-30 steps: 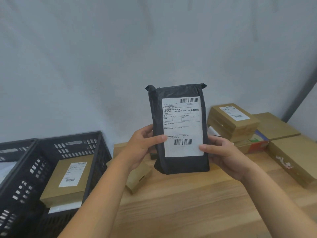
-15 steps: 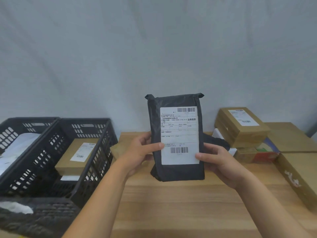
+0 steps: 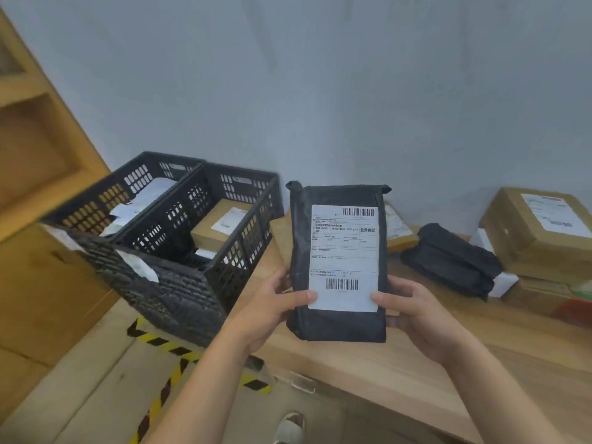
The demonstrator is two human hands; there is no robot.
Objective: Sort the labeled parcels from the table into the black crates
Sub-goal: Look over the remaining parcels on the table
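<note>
Black parcel stands upright in the air over the tabletop, between the two hands, just as it did a moment ago. Its white label faces the person. The left hand grips the left edge with its thumb on the front. The right hand grips the right edge the same way. What changes is the view. It swings left and down, so the near crate and the far crate both show well now, and the parcel looks closer to them. A brown box already lies in the near crate. I think the reading is done and the drop comes next. The label's print is too small to read, so maybe either crate is right.
</note>
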